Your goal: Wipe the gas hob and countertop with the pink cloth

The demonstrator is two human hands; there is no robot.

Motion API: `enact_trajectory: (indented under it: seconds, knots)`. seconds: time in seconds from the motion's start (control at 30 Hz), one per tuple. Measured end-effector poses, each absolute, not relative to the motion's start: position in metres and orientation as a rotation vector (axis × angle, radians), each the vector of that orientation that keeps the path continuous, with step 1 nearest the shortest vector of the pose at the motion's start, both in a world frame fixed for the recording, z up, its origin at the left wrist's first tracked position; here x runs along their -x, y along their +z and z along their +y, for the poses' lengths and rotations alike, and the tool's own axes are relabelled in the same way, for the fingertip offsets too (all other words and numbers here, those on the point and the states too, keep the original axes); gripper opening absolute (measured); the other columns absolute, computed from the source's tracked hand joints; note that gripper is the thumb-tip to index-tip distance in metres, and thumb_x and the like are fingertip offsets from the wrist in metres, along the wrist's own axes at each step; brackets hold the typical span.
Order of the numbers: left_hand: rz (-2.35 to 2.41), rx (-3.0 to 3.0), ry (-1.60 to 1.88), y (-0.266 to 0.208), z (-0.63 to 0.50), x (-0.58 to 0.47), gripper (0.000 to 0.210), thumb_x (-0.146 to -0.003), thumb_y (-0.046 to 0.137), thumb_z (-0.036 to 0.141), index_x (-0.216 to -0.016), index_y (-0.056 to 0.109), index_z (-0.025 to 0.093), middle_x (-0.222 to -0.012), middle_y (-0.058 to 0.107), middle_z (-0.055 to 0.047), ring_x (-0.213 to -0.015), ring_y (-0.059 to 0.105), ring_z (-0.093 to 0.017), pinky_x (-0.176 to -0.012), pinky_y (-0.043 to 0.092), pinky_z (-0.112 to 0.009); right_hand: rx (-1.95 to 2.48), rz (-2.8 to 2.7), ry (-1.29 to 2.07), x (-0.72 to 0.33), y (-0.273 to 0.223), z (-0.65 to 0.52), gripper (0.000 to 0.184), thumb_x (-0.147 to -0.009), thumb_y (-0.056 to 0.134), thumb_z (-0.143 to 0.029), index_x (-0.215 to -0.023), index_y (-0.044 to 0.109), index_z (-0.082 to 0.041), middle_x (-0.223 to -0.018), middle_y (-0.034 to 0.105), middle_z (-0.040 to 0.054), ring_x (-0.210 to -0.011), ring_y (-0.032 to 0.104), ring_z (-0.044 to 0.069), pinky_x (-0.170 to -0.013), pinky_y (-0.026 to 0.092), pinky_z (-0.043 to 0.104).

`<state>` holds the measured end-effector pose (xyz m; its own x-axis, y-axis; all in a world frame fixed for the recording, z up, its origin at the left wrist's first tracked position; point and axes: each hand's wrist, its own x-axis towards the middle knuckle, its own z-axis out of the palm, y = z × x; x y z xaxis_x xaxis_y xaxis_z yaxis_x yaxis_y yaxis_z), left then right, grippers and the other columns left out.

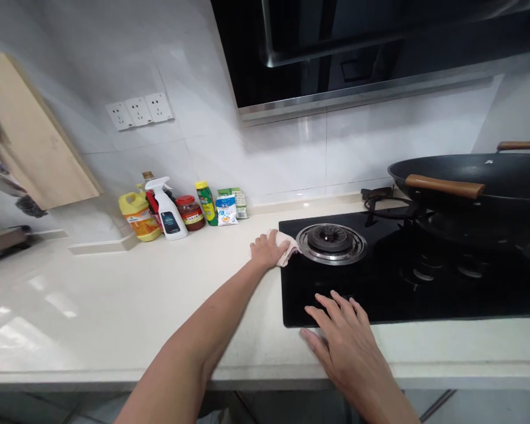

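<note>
Left hand (265, 252) holding cloth (288, 249), packet (227, 215) (“低”)

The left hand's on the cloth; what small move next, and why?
I'd probably draw the left hand and the cloth under it toward the front along the left edge of the hob: the cloth lies across that edge beside the burner, and the edge runs on toward the near corner.

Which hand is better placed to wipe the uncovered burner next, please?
Left, probably: the left hand is on the cloth, beside the burner. The right hand has no visible cloth, at the front edge of the hob.
</note>
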<state>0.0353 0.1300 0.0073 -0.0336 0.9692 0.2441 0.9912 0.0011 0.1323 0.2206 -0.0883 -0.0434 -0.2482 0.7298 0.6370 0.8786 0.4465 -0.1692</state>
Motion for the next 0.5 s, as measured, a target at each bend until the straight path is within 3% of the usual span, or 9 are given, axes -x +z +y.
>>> enact_trajectory:
  seconds: [0.5]
  knots:
    - [-2.105,2.118,-0.419,0.007,0.101,-0.033,0.07,-0.096,0.036,0.068,-0.152,0.035,0.026,-0.14,0.053,-0.016,-0.128,0.049,-0.034,-0.106,0.034,-0.05,1.392,-2.041,-0.238,-0.22,-0.038,-0.092,0.032,-0.098,0.052,-0.042,-0.121,0.068,-0.026,-0.133,0.064,0.0067,-0.132,0.048,0.032,-0.111,0.033,0.057]
